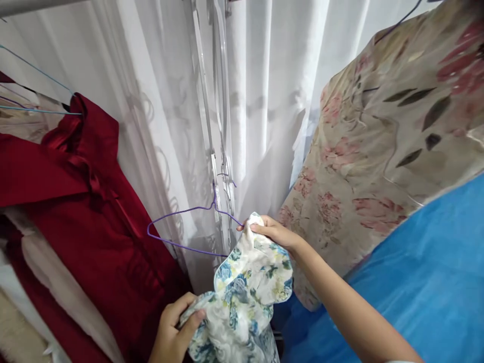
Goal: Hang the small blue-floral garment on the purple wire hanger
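Note:
A white garment with blue and yellow flowers (245, 292) is between my two hands. My right hand (270, 232) pinches its upper corner together with the right end of a purple wire hanger (181, 210). That end of the hanger is covered by the cloth, while its left arm is bare. The hanger's hook stands upright in front of a white metal post. Lower down, my left hand (179, 325) grips the garment's left edge between thumb and fingers. The lower part of the garment runs out of view at the bottom.
Dark red garments (124, 242) hang on the left from thin wire hangers. On the right hang a beige floral garment (340, 166) and a bright blue cloth (423, 262). A white curtain (260, 101) and a white metal rack post (223, 101) stand behind.

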### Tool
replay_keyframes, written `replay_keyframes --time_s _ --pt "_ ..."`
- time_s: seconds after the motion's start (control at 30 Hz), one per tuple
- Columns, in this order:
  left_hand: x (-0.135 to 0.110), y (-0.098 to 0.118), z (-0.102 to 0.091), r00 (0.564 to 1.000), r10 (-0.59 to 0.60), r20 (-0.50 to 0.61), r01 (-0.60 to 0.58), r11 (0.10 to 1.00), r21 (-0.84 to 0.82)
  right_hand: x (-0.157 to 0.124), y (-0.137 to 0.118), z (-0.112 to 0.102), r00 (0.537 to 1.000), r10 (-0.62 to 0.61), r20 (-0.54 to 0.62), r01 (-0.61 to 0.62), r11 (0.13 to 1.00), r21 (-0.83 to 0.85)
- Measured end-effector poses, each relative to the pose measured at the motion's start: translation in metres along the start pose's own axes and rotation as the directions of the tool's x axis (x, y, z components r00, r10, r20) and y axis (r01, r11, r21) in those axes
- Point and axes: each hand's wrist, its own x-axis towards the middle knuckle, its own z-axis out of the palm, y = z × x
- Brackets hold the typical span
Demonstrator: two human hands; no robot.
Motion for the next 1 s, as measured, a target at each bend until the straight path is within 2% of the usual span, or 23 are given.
replay_keyframes --time_s 0.13,0.23,0.37,0.43,0.53,0.6,0.67,0.8,0.9,1.0 --pt "0.029 -0.018 -0.048 0.984 0.100 0.145 -0.138 0.949 0.283 -0.006 -0.004 -0.011 0.998 0.023 0.059 -0.030 0.992 0.119" --pt "0.052 -0.037 -0.080 0.972 0.092 0.216 -0.179 0.884 0.431 -0.008 -0.007 -0.016 0.996 0.063 0.063 -0.071 0.989 0.130" --pt "0.085 -0.045 -0.114 0.990 0.089 0.108 -0.130 0.876 0.464 -0.009 -0.007 -0.006 0.996 0.086 0.008 -0.086 0.986 0.142" --pt "0.103 -0.040 -0.129 0.991 0.128 0.033 -0.129 0.877 0.463 -0.009 -0.007 0.001 0.996 0.087 -0.013 -0.084 0.986 0.143" --pt "0.127 -0.021 -0.146 0.968 0.246 -0.041 -0.196 0.851 0.487 -0.010 -0.007 0.004 0.996 0.084 -0.032 -0.080 0.990 0.115" --pt "0.141 -0.005 -0.150 0.943 0.327 -0.059 -0.261 0.841 0.473 -0.010 -0.006 0.002 0.995 0.088 -0.040 -0.084 0.992 0.089" --pt "0.152 0.014 -0.147 0.929 0.366 -0.056 -0.317 0.865 0.389 -0.010 -0.007 0.001 0.994 0.101 -0.042 -0.098 0.993 0.066" --pt "0.165 0.042 -0.120 0.944 0.331 -0.003 -0.329 0.938 0.109 -0.013 -0.012 0.004 0.993 0.107 -0.048 -0.111 0.990 -0.092" --pt "0.169 0.042 -0.102 0.958 0.278 -0.062 -0.270 0.956 0.119 -0.024 -0.014 0.006 0.994 0.026 -0.104 -0.057 0.950 -0.306" --pt "0.169 0.031 -0.097 0.952 0.288 -0.104 -0.267 0.946 0.184 -0.046 -0.004 0.002 0.971 -0.100 -0.217 -0.009 0.892 -0.452"
